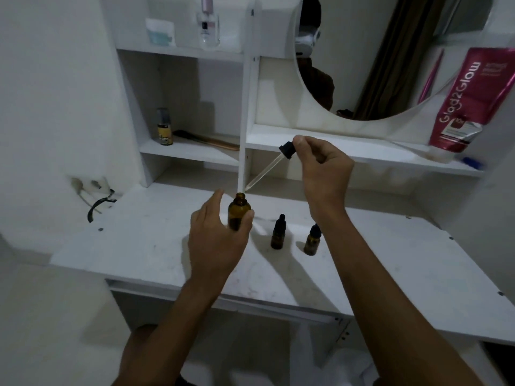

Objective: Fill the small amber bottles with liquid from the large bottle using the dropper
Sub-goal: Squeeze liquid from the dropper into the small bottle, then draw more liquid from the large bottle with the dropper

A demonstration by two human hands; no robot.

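Observation:
The large amber bottle (236,210) stands uncapped on the white tabletop (145,246), and my left hand (218,238) grips its body from the left. My right hand (323,168) pinches the black bulb of the dropper (271,165) above and to the right of the bottle. Its glass tube slants down-left, the tip just right of the bottle's mouth and outside it. Two small amber bottles stand to the right with black dropper caps on: one (278,232) near the large bottle, the other (312,240) partly behind my right forearm.
A white shelf unit (245,112) rises behind the tabletop, its upright right behind the large bottle. It holds a small dark bottle (164,126) and a comb. A round mirror (376,65) and a pink pouch (468,101) are at the right. A black cable (99,206) hangs at the left edge.

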